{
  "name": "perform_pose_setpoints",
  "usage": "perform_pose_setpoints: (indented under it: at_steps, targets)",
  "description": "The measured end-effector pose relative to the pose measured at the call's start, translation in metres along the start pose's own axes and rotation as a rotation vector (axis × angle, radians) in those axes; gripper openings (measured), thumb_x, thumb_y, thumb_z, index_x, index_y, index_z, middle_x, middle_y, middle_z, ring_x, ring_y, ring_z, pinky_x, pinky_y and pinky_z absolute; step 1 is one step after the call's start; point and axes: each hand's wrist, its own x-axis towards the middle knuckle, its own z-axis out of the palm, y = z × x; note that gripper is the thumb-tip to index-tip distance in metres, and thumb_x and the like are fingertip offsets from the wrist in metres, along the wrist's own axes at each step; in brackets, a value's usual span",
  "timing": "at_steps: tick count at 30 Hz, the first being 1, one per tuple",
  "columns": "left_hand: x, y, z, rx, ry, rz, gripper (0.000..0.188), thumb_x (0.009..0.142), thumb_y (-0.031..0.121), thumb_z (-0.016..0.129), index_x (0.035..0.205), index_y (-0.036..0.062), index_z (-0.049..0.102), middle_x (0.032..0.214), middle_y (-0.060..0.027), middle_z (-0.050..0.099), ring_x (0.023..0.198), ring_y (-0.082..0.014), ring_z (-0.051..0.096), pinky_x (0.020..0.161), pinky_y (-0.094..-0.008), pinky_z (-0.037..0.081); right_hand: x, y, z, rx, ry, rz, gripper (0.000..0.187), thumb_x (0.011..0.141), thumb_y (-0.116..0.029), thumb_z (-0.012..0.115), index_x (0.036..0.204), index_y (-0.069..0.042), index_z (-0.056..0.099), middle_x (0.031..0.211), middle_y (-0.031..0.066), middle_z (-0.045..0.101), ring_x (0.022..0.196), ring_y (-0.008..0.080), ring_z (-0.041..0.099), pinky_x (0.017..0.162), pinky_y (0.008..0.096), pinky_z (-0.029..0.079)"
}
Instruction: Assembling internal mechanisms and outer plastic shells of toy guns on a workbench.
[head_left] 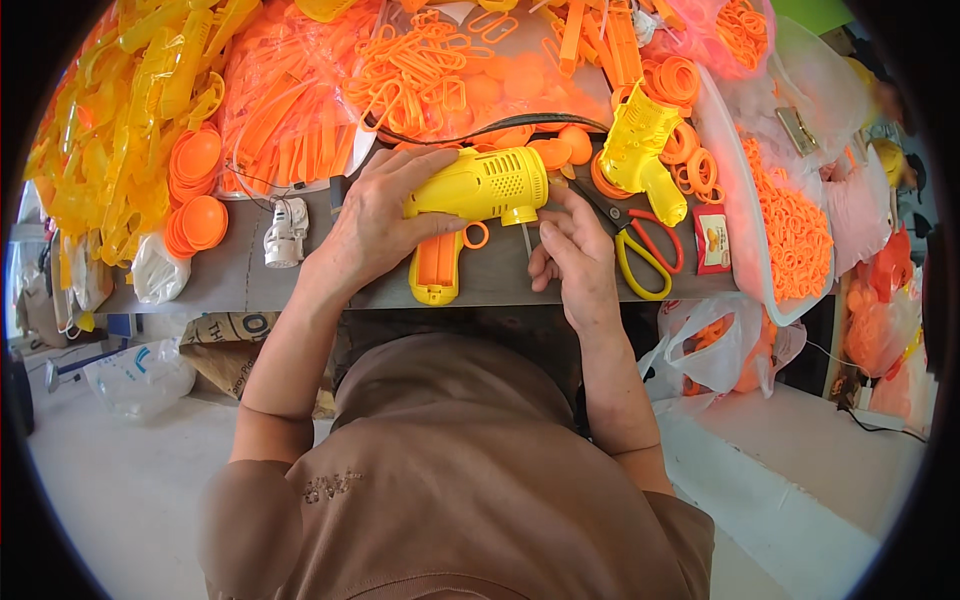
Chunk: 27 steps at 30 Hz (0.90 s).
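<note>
My left hand (370,205) is closed around a yellow pistol-shaped plastic housing (490,185), with fingers over its top and the thumb along its side. The housing has a grid of small holes, a ribbed end and a short round stub below; its handle, with an orange panel, points toward me. Beside the handle is an orange ring (476,235). My right hand (580,250) is next to the ribbed end, fingers curled and thumb bent in. A thin pale rod shows by its fingertips; whether they grip it is unclear.
Scissors (643,262) with yellow and red handles lie right of my right hand, below another yellow shell (640,150). A white mechanical part (287,232) stands at left, near orange discs (203,222). A white tub (770,270) holds orange rings. Bagged yellow and orange parts pile up behind.
</note>
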Motion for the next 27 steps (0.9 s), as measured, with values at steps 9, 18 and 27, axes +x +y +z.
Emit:
perform_pose_setpoints:
  at_steps: [9, 18, 27]
  targets:
    - [-0.011, -0.004, 0.005, -0.033, -0.018, 0.090, 0.058, 0.069, 0.017, 0.076, 0.120, -0.0005, 0.053, 0.110, -0.0155, 0.055, 0.102, -0.0340, 0.051, 0.089, -0.0400, 0.043, -0.004, -0.007, 0.021, 0.279, 0.018, 0.083, 0.057, 0.086, -0.008, 0.058, 0.136, -0.003, 0.032, 0.080, 0.0027, 0.052, 0.050, 0.0052, 0.043, 0.039, 0.0208, 0.037]
    - [-0.014, 0.001, -0.003, -0.085, -0.148, 0.069, 0.072, 0.072, 0.025, 0.078, 0.129, 0.0035, 0.042, 0.111, -0.0177, 0.053, 0.103, -0.0327, 0.052, 0.091, -0.0393, 0.042, -0.017, -0.012, 0.023, 0.226, 0.067, -0.001, 0.060, 0.086, -0.006, 0.059, 0.138, -0.003, 0.029, 0.090, 0.0062, 0.060, 0.042, 0.0004, 0.035, 0.035, 0.0160, 0.030]
    - [-0.013, 0.027, -0.040, -0.506, -0.351, -0.025, 0.077, 0.054, 0.025, 0.088, 0.116, -0.0044, 0.052, 0.099, -0.0156, 0.063, 0.092, -0.0221, 0.062, 0.082, -0.0326, 0.049, -0.057, -0.038, 0.022, 0.207, -0.110, -0.356, 0.079, 0.079, 0.010, 0.059, 0.143, -0.002, 0.014, 0.117, 0.0185, 0.056, 0.090, 0.0160, 0.062, 0.070, 0.0239, 0.051]
